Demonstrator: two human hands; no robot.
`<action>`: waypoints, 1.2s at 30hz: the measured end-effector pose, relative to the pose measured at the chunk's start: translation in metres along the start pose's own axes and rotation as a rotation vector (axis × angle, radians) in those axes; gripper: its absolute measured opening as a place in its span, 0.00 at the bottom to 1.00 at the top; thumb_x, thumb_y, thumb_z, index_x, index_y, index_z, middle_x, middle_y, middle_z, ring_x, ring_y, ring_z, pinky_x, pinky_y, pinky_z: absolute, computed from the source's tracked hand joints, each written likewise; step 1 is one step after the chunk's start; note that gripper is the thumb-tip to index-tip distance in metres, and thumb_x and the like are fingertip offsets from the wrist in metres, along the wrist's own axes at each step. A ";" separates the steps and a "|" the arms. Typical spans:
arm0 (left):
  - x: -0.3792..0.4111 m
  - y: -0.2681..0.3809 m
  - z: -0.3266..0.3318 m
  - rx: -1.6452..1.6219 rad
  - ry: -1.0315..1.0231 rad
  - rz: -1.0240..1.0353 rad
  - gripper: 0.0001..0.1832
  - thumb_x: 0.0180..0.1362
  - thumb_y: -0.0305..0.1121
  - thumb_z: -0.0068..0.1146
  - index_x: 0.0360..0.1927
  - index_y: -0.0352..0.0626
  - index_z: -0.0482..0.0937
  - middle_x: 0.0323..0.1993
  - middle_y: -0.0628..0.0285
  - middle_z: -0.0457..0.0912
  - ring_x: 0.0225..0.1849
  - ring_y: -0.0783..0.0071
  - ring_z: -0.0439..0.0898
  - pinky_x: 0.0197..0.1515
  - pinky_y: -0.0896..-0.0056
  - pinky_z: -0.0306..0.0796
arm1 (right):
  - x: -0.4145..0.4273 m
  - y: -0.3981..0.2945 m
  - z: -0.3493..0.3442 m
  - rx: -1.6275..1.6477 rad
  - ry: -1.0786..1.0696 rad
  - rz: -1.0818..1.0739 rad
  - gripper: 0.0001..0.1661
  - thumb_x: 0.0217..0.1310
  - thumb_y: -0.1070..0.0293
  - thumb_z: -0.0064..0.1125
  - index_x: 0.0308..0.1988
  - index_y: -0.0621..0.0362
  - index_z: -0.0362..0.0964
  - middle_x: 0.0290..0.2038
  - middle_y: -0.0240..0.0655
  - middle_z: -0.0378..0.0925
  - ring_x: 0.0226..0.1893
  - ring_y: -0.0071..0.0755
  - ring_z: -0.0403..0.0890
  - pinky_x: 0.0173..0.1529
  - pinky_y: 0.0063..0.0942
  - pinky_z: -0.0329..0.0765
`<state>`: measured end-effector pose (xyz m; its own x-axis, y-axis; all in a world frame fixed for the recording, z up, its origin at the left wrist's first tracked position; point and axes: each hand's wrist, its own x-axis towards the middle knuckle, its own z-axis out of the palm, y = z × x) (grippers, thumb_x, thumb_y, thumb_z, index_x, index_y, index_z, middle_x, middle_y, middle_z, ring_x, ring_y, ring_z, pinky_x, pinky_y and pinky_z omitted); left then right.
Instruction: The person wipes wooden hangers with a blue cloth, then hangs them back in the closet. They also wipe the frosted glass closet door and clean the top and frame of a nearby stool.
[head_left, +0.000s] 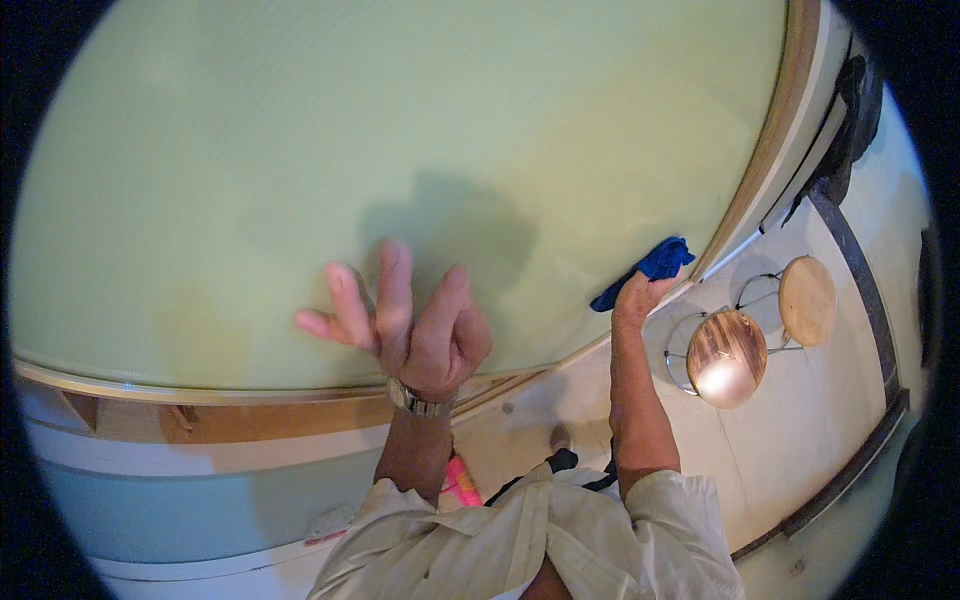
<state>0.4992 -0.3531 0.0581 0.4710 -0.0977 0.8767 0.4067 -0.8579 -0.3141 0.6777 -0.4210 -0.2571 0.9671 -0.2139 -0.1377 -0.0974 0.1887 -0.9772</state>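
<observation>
My left hand, with a metal-banded wristwatch at the wrist, is raised before a large pale green panel. Its fingers are spread and bent, nothing is between them, and its shadow falls on the panel. A crumpled blue cloth is in my right hand, near the panel's lower right edge. The cloth lies against the green surface. Part of my right hand's fingers is hidden by the cloth.
Two round wooden-topped stools, one dark-grained and one lighter, stand on the pale floor at right. A black item hangs at upper right. A bright pink object is low beside my left arm. Wooden framing runs below the panel.
</observation>
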 end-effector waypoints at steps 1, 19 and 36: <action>0.001 0.001 -0.003 -0.002 -0.010 -0.001 0.11 0.59 0.31 0.57 0.40 0.58 0.88 0.64 0.54 0.82 0.81 0.41 0.56 0.80 0.28 0.19 | -0.007 0.005 -0.003 -0.023 -0.005 0.029 0.37 0.76 0.63 0.55 0.74 0.67 0.53 0.68 0.50 0.70 0.69 0.48 0.71 0.75 0.39 0.61; -0.090 -0.026 -0.038 -0.366 -0.144 0.003 0.16 0.65 0.29 0.57 0.55 0.56 0.82 0.70 0.49 0.75 0.77 0.42 0.65 0.81 0.32 0.35 | -0.173 -0.142 0.025 0.161 -0.208 -0.554 0.43 0.56 0.70 0.73 0.69 0.59 0.64 0.72 0.61 0.60 0.72 0.63 0.64 0.76 0.49 0.60; -0.197 -0.041 -0.068 -0.226 -0.226 -0.119 0.16 0.67 0.35 0.59 0.58 0.56 0.82 0.76 0.40 0.64 0.80 0.33 0.55 0.80 0.27 0.32 | -0.245 -0.075 0.016 0.241 -0.550 -0.981 0.23 0.55 0.66 0.74 0.46 0.54 0.68 0.74 0.66 0.55 0.76 0.82 0.54 0.77 0.70 0.50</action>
<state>0.3368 -0.3333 -0.0768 0.6022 0.1024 0.7917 0.2974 -0.9491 -0.1035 0.4517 -0.3677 -0.1473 0.5795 0.0657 0.8123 0.7443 0.3632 -0.5604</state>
